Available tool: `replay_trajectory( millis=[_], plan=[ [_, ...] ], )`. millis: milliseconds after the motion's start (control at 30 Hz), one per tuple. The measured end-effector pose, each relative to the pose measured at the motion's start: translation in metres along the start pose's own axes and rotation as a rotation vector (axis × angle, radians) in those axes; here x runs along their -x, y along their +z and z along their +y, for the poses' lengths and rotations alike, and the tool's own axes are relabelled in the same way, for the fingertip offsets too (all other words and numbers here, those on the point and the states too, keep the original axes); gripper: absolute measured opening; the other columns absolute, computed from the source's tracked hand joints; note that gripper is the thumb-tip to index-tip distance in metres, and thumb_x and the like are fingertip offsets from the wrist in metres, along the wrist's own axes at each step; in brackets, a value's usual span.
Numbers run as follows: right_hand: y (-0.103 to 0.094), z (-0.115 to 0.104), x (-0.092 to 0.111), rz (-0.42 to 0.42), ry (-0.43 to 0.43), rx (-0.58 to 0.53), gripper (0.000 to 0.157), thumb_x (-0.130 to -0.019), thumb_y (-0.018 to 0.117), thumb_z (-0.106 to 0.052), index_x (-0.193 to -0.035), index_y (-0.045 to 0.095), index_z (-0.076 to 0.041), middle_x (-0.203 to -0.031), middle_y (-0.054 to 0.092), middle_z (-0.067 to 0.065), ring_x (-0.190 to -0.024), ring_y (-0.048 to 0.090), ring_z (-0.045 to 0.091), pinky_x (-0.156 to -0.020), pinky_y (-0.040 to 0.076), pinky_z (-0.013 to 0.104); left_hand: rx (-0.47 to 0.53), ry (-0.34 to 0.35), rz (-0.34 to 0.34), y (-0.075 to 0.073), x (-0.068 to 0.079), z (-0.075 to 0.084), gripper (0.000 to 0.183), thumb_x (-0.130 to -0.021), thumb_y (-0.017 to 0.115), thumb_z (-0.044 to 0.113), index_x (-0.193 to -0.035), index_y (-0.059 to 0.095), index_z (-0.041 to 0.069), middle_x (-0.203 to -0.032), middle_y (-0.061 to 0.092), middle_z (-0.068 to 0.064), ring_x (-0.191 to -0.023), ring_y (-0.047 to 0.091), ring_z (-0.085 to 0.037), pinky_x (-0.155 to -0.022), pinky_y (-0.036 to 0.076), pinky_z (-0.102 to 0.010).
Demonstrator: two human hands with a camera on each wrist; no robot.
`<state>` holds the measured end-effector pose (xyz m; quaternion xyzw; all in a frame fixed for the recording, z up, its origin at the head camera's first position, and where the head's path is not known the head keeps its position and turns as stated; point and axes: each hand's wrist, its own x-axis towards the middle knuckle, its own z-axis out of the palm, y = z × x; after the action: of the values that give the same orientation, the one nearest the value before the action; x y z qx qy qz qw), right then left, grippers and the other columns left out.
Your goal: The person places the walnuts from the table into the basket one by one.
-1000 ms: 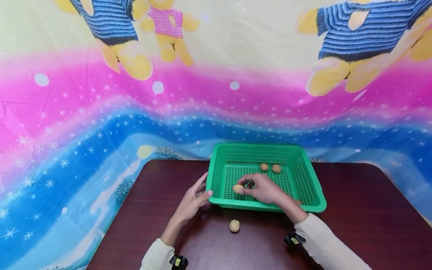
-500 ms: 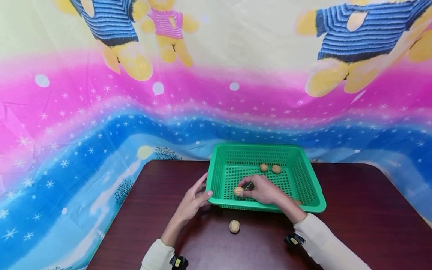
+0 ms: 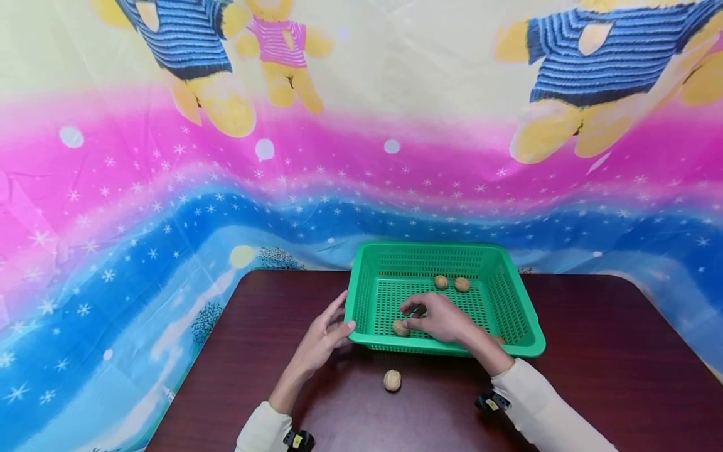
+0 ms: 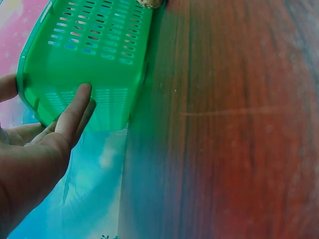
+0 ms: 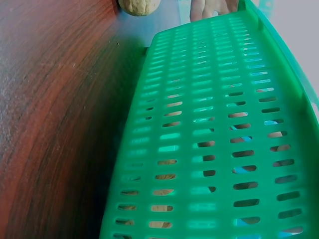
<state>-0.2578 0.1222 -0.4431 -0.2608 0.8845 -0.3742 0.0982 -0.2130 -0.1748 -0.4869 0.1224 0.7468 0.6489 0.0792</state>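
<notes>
A green slotted plastic basket (image 3: 522, 301) stands on the dark wooden table. My left hand (image 3: 322, 339) rests against its left end, fingers fairly straight along the outer wall and thumb at the rim; the left wrist view shows a fingertip (image 4: 83, 92) on the wall. My right hand (image 3: 440, 317) reaches inside, over the front part. Its thumb tip is right beside a walnut (image 3: 400, 328) on the basket floor, and its other fingertips are lifted off the nut. Two more walnuts, one on the left (image 3: 440, 282) and one on the right (image 3: 462, 284), lie toward the back.
Another walnut (image 3: 392, 380) lies on the table (image 3: 440, 402) in front of the basket. Something brownish-orange (image 3: 497, 339) shows beside the right forearm inside the basket, mostly hidden. A printed cloth (image 3: 316, 176) hangs behind the table's back edge.
My right hand had the walnut pinched and lowered it toward the front of the basket floor; its fingers have now opened off it. The left hand has stayed at the basket's left end.
</notes>
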Motion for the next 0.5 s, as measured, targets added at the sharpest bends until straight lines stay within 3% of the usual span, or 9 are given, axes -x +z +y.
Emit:
replay_trajectory(
  millis=[233, 500],
  plan=[
    [-0.001, 0.0, 0.002, 0.02, -0.008, -0.036, 0.027, -0.1, 0.078, -0.017, -0.124, 0.077, -0.007, -0.115, 0.079, 0.01, -0.104, 0.074, 0.026, -0.08, 0.06, 0.036, -0.004, -0.001, 0.004, 0.001, 0.001, 0.001, 0.075, -0.11, 0.061, 0.022, -0.173, 0.022, 0.015, -0.155, 0.052, -0.029, -0.134, 0.064, -0.045, -0.102, 0.061, -0.053],
    [-0.009, -0.01, 0.014, 0.119, -0.07, -0.078, 0.029, -0.101, 0.075, -0.018, -0.13, 0.076, -0.013, -0.125, 0.077, 0.008, -0.108, 0.072, 0.02, -0.083, 0.061, 0.033, 0.0, -0.007, 0.005, 0.0, 0.0, 0.001, 0.074, -0.109, 0.062, 0.022, -0.173, 0.024, 0.018, -0.156, 0.052, -0.028, -0.134, 0.065, -0.043, -0.101, 0.062, -0.05]
  ],
)
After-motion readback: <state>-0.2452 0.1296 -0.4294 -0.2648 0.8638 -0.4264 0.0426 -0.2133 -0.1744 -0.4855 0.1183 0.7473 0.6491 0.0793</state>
